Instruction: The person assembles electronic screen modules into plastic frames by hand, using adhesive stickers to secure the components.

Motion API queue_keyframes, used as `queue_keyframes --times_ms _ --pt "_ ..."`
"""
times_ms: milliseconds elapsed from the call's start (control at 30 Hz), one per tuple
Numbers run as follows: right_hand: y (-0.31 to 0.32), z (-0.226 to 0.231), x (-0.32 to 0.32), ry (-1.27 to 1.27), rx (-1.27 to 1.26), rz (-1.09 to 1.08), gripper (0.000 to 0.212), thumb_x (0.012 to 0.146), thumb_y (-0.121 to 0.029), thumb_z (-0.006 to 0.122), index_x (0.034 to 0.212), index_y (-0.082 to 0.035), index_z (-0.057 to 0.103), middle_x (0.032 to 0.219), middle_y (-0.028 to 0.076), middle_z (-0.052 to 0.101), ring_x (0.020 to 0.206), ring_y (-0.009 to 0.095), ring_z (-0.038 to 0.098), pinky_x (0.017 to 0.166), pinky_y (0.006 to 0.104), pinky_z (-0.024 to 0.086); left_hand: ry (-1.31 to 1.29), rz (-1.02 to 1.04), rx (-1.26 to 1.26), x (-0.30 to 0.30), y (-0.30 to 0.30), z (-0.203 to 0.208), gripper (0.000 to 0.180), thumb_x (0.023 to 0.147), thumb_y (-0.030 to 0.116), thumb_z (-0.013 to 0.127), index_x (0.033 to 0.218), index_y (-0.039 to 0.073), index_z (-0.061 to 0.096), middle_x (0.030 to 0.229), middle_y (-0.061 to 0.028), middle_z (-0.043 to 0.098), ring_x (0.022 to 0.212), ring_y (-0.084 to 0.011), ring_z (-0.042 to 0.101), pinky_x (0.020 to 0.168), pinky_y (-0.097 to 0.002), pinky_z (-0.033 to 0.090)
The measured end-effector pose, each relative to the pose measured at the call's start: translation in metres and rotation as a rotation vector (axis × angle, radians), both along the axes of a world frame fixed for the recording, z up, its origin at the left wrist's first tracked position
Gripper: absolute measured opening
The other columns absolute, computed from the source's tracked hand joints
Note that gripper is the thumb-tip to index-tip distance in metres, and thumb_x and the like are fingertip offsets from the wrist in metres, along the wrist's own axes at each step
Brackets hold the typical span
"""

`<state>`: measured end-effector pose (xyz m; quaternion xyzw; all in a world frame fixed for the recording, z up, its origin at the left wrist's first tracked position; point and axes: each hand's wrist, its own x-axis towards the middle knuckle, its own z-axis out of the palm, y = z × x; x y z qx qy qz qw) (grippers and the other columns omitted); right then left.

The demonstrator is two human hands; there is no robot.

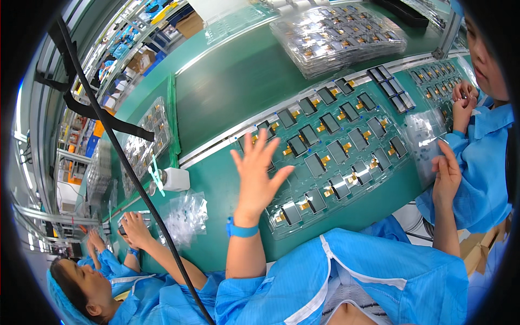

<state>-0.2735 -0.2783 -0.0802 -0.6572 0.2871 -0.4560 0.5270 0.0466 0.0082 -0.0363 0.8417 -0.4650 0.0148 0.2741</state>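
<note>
My left hand [257, 176], with a blue wrist strap [242, 228], is spread open above the left part of a clear plastic tray [346, 203]. Nothing shows in its grasp, and it hides some of the tray. Rows of small rectangular display modules [338, 152] with gold-coloured flex tails sit in the tray's pockets. To the right of the tray, my right hand [447, 173] is raised beside clear plastic bags [425, 132]. Its fingers are partly extended and loosely bent, with no object visible in them.
A tall stack of filled clear trays [338, 40] stands beyond a metal rail. A black divided frame [391, 89] lies right of the tray. Co-workers sit on both sides, one with a hand [138, 230] at the left. A white box [176, 179] and a black cable [135, 179] are also at left.
</note>
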Motion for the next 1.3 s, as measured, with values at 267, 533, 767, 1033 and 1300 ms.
queue_keyframes --times_ms 267,533,767,1033,1300 --pt "0.002 -0.013 -0.001 0.250 -0.075 -0.074 0.029 0.088 -0.002 0.044 0.115 -0.003 0.056 0.123 0.005 0.050 0.080 0.006 0.053 0.063 0.0171 0.040 -0.269 -0.143 0.181 -0.006 -0.024 -0.011 0.041 0.080 0.024 0.062 0.120 0.017 0.053 0.130 -0.0027 0.047 0.130 -0.0295 0.028 0.103 -0.0613 0.007" --pt "0.004 -0.015 0.002 0.281 -0.085 -0.079 0.029 0.089 -0.003 0.044 0.115 -0.003 0.056 0.122 0.005 0.051 0.081 0.007 0.055 0.064 0.0169 0.040 -0.333 -0.083 -0.044 -0.003 -0.023 -0.020 0.020 0.077 0.020 0.065 0.095 0.014 0.066 0.103 -0.0013 0.064 0.112 -0.0261 0.051 0.104 -0.0559 0.015" --pt "0.000 -0.016 -0.001 0.287 -0.064 -0.096 0.029 0.089 -0.004 0.043 0.116 -0.003 0.055 0.123 0.006 0.051 0.082 0.007 0.055 0.064 0.0173 0.040 -0.332 -0.083 -0.033 0.001 -0.019 -0.021 0.018 0.076 0.017 0.066 0.094 0.013 0.066 0.101 -0.0010 0.064 0.108 -0.0248 0.054 0.105 -0.0534 0.017" --pt "-0.002 -0.017 0.001 0.299 -0.087 -0.078 0.029 0.089 -0.002 0.044 0.115 -0.002 0.055 0.123 0.007 0.050 0.081 0.007 0.055 0.063 0.0174 0.041 -0.177 0.029 0.127 -0.007 -0.026 -0.007 0.025 0.078 0.020 0.064 0.102 0.013 0.058 0.110 -0.0018 0.054 0.123 -0.0333 0.035 0.096 -0.0699 0.009" --pt "-0.003 -0.017 0.002 0.280 -0.066 -0.054 0.030 0.088 -0.001 0.043 0.115 -0.002 0.056 0.122 0.007 0.051 0.081 0.007 0.055 0.064 0.0168 0.041 -0.157 0.115 0.088 -0.003 -0.027 -0.009 0.021 0.076 0.019 0.066 0.095 0.013 0.060 0.107 -0.0001 0.053 0.124 -0.0335 0.032 0.092 -0.0745 0.007"
